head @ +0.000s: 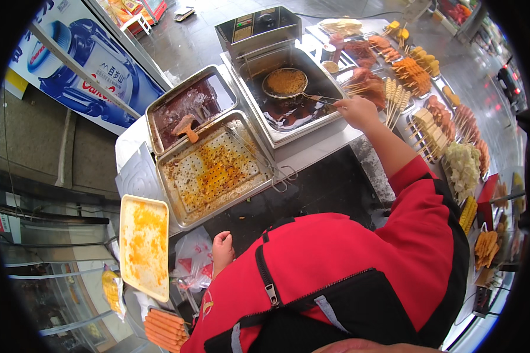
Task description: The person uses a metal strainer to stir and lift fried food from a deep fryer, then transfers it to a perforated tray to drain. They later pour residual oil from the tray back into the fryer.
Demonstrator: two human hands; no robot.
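My right hand (357, 112) grips the handle of a round wire-mesh skimmer (287, 95). Golden-brown crumbs (286, 82) fill its bowl, which sits over the dark oil (291, 115) of an electric deep fryer (258, 33). Low beside my body, my left hand (223, 251) is loosely curled, and no object shows in it. A clear plastic bag (194, 256) with red print is close by that hand. Left of the fryer is a perforated steel tray (190, 176) stained with orange oil, with metal tongs (258, 154) resting across it. Behind it, a brush (186, 128) leans in a steel sauce tray (152, 119).
At the right, several trays hold skewered food (413, 75), sausages and a pile of shredded cabbage (461, 165). A cream plastic tray (128, 247) with orange residue juts out at the left, above a stack of sausages (163, 328). A printed panel (92, 70) stands beyond the counter.
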